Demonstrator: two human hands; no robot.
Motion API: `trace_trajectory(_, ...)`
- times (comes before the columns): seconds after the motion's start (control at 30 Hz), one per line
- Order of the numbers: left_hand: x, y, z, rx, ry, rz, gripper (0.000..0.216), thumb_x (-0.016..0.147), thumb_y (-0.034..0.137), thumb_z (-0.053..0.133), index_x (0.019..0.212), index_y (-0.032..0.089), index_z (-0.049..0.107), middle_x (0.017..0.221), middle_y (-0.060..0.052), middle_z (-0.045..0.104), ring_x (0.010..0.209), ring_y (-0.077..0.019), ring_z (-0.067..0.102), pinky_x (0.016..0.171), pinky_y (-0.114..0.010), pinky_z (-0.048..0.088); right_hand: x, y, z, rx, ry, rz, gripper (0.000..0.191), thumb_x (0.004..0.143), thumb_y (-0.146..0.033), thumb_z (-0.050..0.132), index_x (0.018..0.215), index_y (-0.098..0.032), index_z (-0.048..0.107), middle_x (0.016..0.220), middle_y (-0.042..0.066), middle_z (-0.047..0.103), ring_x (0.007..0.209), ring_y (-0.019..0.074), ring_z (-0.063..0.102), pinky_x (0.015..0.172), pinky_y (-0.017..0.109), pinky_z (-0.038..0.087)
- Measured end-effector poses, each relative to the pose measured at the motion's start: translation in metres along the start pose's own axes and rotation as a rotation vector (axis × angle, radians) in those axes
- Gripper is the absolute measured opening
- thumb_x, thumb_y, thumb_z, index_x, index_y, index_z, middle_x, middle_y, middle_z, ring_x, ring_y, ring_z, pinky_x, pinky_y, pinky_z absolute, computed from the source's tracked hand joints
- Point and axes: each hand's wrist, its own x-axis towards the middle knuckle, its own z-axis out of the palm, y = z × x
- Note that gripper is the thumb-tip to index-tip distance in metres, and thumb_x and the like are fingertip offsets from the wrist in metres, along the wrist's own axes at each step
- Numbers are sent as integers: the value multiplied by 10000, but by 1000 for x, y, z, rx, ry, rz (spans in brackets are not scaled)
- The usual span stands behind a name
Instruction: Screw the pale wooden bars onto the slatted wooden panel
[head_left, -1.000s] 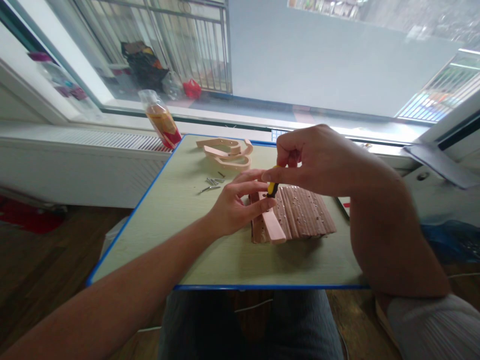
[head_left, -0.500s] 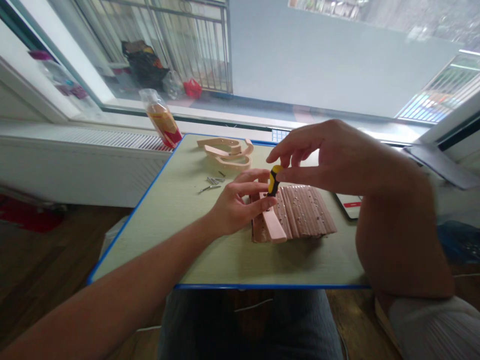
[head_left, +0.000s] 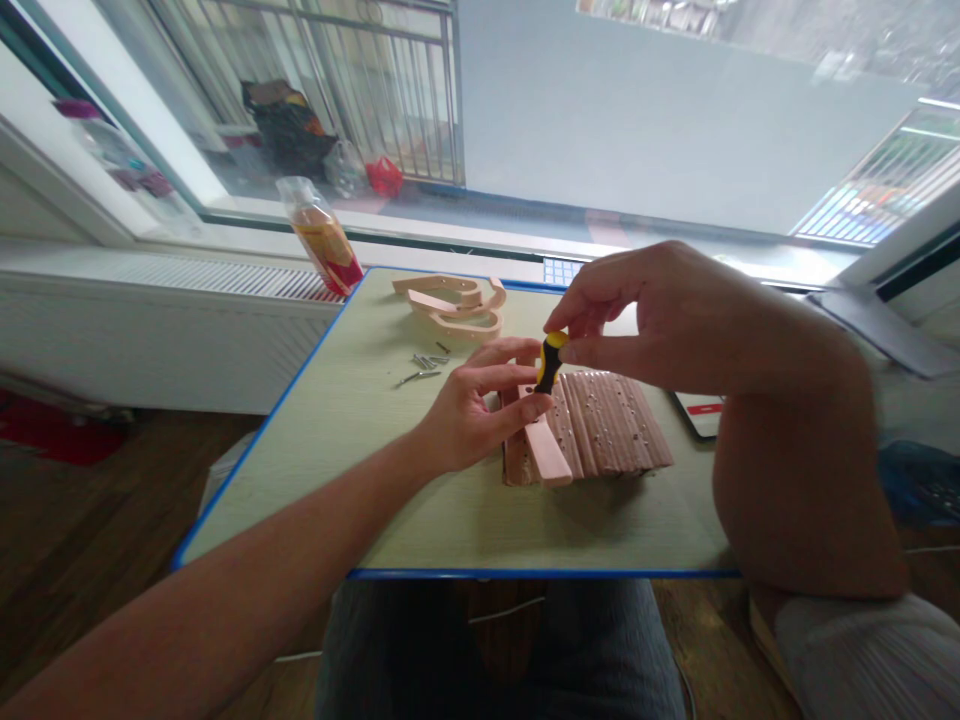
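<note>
A short screwdriver (head_left: 550,368) with a yellow and black handle stands nearly upright over a pale wooden piece (head_left: 550,458). Its top end is pinched between the thumb and fingers of my right hand (head_left: 637,315). My left hand (head_left: 487,405) is closed about the wooden piece, its thumb and fingertips beside the lower end of the handle. The screwdriver's tip is hidden by my left fingers. Under the wooden piece lies a ridged brown cardboard pad (head_left: 615,425), dotted with holes and small bits.
Loose screws (head_left: 424,368) lie left of my left hand on the blue-edged table (head_left: 420,520). Curved wooden parts (head_left: 454,310) rest at the back. A bottle (head_left: 319,235) stands by the window, and a flat object with a red stripe (head_left: 701,412) lies at right.
My right fingers have shifted slightly on the screwdriver's top, and its handle shows a somewhat different face and leans a little more to the right. My left hand stays in place.
</note>
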Motion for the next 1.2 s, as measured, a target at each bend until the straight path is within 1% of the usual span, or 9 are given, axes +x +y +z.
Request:
trace_trajectory(0.1, 1, 1, 0, -10, 1, -5, 205, 920, 370, 843, 1094, 264, 862, 1414, -118, 738, 1344, -296, 664, 1207, -570, 496, 0, -1, 1, -5, 8, 38, 108, 896, -262, 726, 931, -211, 815, 886, 43, 789, 757, 190, 663, 666, 361, 473)
trace_trajectory(0.2, 1, 2, 1, -10, 3, -10, 214, 923, 379, 840, 1105, 269, 863, 1409, -116, 742, 1331, -295, 669, 1202, -569, 503, 1, 0, 2, -28, 22, 80, 118, 887, -314, 745, 898, -208, 796, 840, 42, 765, 714, 182, 633, 625, 364, 448)
trace_trajectory(0.3, 1, 2, 2, -7, 1, -21, 226, 918, 384, 845, 1111, 268, 867, 1415, -120, 739, 1336, -299, 668, 1208, -556, 499, 1, -1, 3, -56, 26, 110, 151, 894, -353, 760, 888, -202, 776, 818, 52, 741, 701, 187, 605, 627, 380, 434)
trace_trajectory(0.37, 1, 2, 2, -11, 5, -28, 227, 913, 391, 850, 1104, 269, 870, 1419, -119, 738, 1336, -302, 669, 1216, -552, 493, 2, -2, 4, -68, 16, 122, 131, 898, -339, 763, 876, -210, 757, 817, 58, 729, 707, 192, 590, 643, 390, 426)
trace_trajectory(0.53, 1, 2, 2, -10, 3, -31, 225, 921, 402, 843, 1101, 271, 869, 1418, -119, 737, 1349, -305, 657, 1222, -571, 479, 3, -4, 5, -94, 25, 125, 112, 893, -309, 759, 831, -230, 711, 783, 51, 698, 703, 195, 549, 658, 398, 401)
trace_trajectory(0.7, 1, 1, 2, -19, 7, -39, 216, 920, 393, 844, 1094, 268, 869, 1416, -121, 732, 1353, -307, 650, 1213, -578, 486, 3, -4, 5, -113, 14, 127, 156, 907, -376, 747, 838, -240, 713, 792, 51, 703, 710, 197, 523, 658, 391, 373)
trace_trajectory(0.83, 2, 1, 3, -24, 2, -30, 217, 928, 395, 836, 1106, 275, 867, 1410, -113, 736, 1340, -303, 654, 1199, -570, 495, 4, -3, 6, -129, -4, 121, 199, 951, -419, 682, 837, -257, 701, 778, 32, 692, 680, 185, 491, 651, 385, 336)
trace_trajectory(1.07, 4, 4, 5, -22, -9, -4, 206, 945, 412, 814, 1091, 275, 864, 1389, -100, 741, 1304, -289, 661, 1173, -537, 506, 8, -2, 12, -162, 1, 111, 242, 957, -420, 653, 787, -249, 638, 700, 0, 604, 648, 168, 425, 641, 360, 272)
trace_trajectory(1.2, 5, 7, 5, -19, -7, -7, 194, 940, 419, 820, 1049, 265, 865, 1350, -98, 757, 1278, -292, 676, 1156, -532, 513, 10, -5, 15, -173, 21, 145, 291, 959, -445, 647, 748, -244, 627, 654, -13, 538, 630, 159, 387, 640, 352, 250)
